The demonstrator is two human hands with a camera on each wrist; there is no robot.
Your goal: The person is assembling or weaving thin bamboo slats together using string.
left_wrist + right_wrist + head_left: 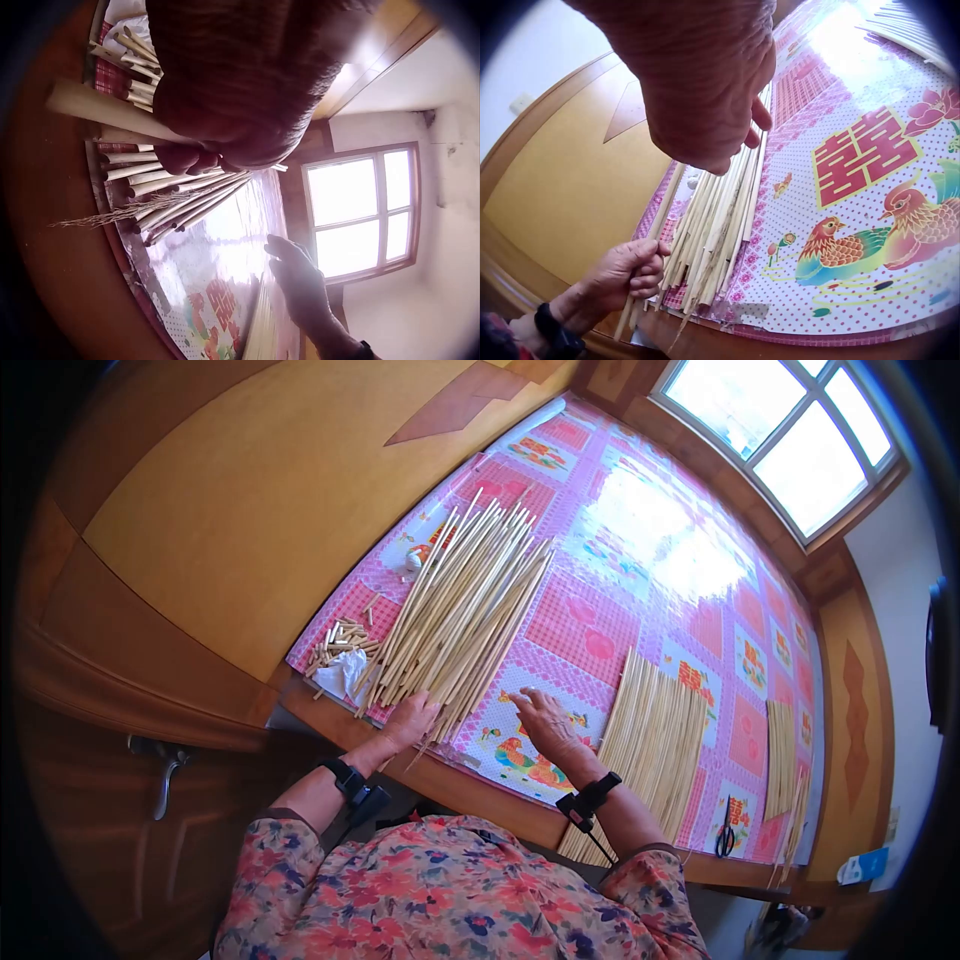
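A loose pile of pale dry stalks (pixel 465 595) lies along the left side of the table, several ends jutting over its front edge. My left hand (pixel 408 722) grips one stalk near its end; in the left wrist view this stalk (pixel 101 112) passes under the curled fingers. To the right of the pile, my right hand (pixel 548 722) hangs above the tablecloth with loosely bent fingers and nothing in them. From the right wrist camera, the left hand (pixel 626 274) shows curled round the stalk beside the pile.
Short cut pieces (pixel 345 640) and a crumpled white tissue (pixel 343 673) lie at the table's left corner. A flat row of aligned stalks (pixel 650 740) is on the right, with black scissors (pixel 726 838) and a smaller bundle (pixel 780 755) beyond. A wooden panel (pixel 260 490) borders the left.
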